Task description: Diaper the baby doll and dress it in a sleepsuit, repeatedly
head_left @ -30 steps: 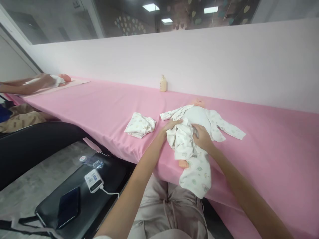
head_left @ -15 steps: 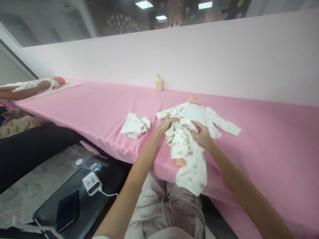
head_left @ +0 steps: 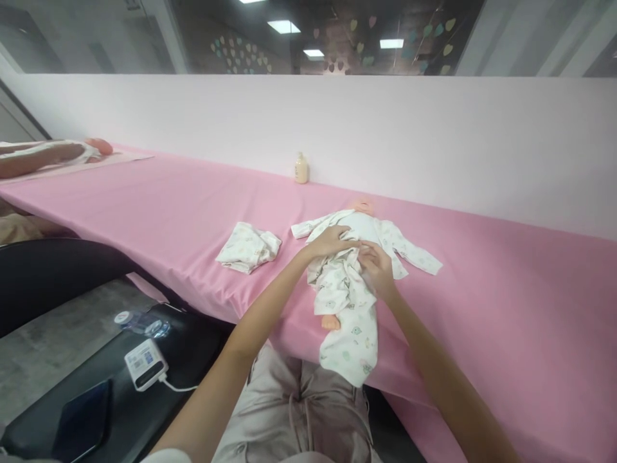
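Note:
A baby doll (head_left: pixel 365 206) lies on its back on the pink-covered table, its head toward the wall. It has on a white printed baby top (head_left: pixel 415 253), spread wide with a plain pale panel at the chest. White printed baby pants (head_left: pixel 350 337) are bunched over its lower body. One bare foot (head_left: pixel 330 322) sticks out of a leg; the other leg of the pants hangs flat past the table edge. My left hand (head_left: pixel 333 242) pinches the bunched waist. My right hand (head_left: pixel 376 269) grips the same cloth on the right, its fingertips close to the left hand's.
A folded white printed cloth (head_left: pixel 248 248) lies left of the doll. A pump bottle (head_left: pixel 301 168) stands by the wall. On the black chair (head_left: pixel 187 347) are a plastic bottle (head_left: pixel 141 324), a white device with a cable (head_left: pixel 145 364) and a phone (head_left: pixel 83 421). Another person's arm (head_left: pixel 41 158) reaches over a second doll (head_left: pixel 99 146).
My hands have come closer together at the waist of the pants, the right one moving inward. The camera view has shifted, so the whole scene sits somewhat further left.

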Demonstrator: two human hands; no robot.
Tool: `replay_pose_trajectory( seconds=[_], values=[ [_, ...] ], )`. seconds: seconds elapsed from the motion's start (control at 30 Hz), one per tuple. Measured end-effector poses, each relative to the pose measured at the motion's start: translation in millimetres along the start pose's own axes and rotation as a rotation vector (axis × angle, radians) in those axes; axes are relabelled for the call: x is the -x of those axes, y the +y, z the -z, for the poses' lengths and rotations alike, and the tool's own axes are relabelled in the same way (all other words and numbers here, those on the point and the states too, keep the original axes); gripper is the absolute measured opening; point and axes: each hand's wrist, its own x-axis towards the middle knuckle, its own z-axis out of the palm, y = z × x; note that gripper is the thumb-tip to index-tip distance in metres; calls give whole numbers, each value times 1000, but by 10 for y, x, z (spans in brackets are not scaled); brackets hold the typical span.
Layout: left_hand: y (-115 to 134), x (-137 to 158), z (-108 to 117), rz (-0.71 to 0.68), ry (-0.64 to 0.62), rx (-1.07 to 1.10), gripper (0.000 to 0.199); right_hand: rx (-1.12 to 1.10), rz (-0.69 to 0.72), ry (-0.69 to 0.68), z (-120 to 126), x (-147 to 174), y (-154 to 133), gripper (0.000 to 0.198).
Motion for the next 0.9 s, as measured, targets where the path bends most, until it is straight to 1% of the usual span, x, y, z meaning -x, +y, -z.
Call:
replay_pose_trajectory(
  seconds=[0.07,0.13,0.17,0.27,0.33,0.37,0.43,0.5,0.53,0.6,0.67,0.73,0.8,0.87,0.9],
  values=[
    [-27,-10,16,16,-59,177,33,-14,-88,-2,33,-45,43,36],
    [-81,-5,17,77,-131,430,28,74,-140,-77,67,-75,60,39],
    [-113,-1,12,112,-140,558,27,116,-145,-139,82,-80,53,37],
    [-211,5,-10,181,-71,852,36,140,-123,-330,106,-68,-13,25],
    [-269,-2,-16,210,-18,954,40,118,-98,-413,100,-57,-52,19],
    [-293,-6,-15,221,1,975,41,115,-86,-426,92,-56,-57,16],
    [-335,-11,-9,237,25,983,42,101,-48,-379,72,-67,-37,12],
    [-370,-5,-6,253,-3,977,38,43,7,-230,57,-90,10,9],
    [-386,3,-8,272,-44,971,34,6,43,-133,53,-101,34,8],
    [-415,32,-15,345,-166,949,26,-49,119,39,45,-114,66,9],
    [-438,70,-10,422,-280,912,24,-50,165,130,30,-106,71,7],
    [-457,104,23,461,-349,876,23,-15,165,152,4,-84,59,6],
    [-476,126,84,464,-397,833,21,25,147,138,-22,-65,52,10],
    [-492,132,155,438,-462,755,25,64,118,112,-28,-60,60,16],
    [-497,131,184,402,-508,693,28,76,94,112,-22,-63,68,20]
  ],
)
